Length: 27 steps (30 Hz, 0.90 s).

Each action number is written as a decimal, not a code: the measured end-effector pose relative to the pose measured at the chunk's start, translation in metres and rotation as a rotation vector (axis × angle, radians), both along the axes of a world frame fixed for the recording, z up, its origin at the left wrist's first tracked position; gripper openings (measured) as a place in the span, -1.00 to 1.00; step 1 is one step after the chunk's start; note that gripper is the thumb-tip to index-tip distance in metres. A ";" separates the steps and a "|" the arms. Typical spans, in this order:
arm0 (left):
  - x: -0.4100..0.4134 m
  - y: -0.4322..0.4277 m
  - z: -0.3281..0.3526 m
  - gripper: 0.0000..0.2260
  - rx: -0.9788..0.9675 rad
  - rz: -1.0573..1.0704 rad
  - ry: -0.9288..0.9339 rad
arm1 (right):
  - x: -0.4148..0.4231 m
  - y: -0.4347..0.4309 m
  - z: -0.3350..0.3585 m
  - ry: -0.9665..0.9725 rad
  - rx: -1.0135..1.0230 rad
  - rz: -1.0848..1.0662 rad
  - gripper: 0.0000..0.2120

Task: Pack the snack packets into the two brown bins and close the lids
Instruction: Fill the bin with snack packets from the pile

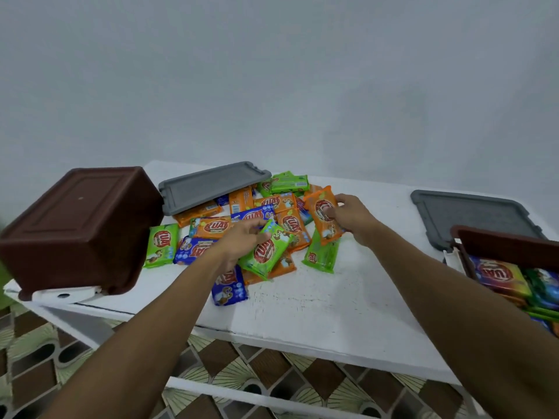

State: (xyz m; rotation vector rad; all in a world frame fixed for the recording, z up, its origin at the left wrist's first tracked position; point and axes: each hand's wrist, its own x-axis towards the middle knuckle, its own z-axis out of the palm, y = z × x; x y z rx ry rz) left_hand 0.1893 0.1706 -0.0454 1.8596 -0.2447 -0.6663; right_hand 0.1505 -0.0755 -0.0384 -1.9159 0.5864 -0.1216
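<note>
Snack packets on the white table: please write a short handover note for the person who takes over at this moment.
Left hand: holds a green packet over the pile.
Right hand: holds an orange packet.
Left brown bin: upside down on the table's left end, nothing packed.
Right brown bin: at the right edge, already holding several packets.
Grey lids: both off, lying on the table.
Left: pack the loose pile, turn over the left bin, close both lids.

The left hand (242, 237) pinches a green packet (266, 252); the right hand's (352, 217) fingers (331, 211) clasp an orange packet (323, 214) above the pile (251, 216).
</note>
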 end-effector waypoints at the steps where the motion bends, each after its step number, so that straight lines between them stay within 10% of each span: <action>1: -0.001 -0.007 0.002 -0.56 0.006 -0.013 -0.029 | -0.007 -0.006 0.009 0.022 0.025 0.062 -0.88; 8: -0.027 -0.074 0.032 -0.90 0.062 -0.124 -0.226 | -0.085 -0.056 0.079 0.135 -0.024 0.243 -0.92; 15: -0.083 -0.180 0.080 -0.83 0.058 -0.362 -0.373 | -0.202 -0.152 0.113 0.131 -0.122 0.134 -0.80; 27: -0.186 -0.341 0.065 -0.86 0.316 -0.782 -0.846 | -0.302 -0.295 0.062 0.262 -0.762 0.361 -0.81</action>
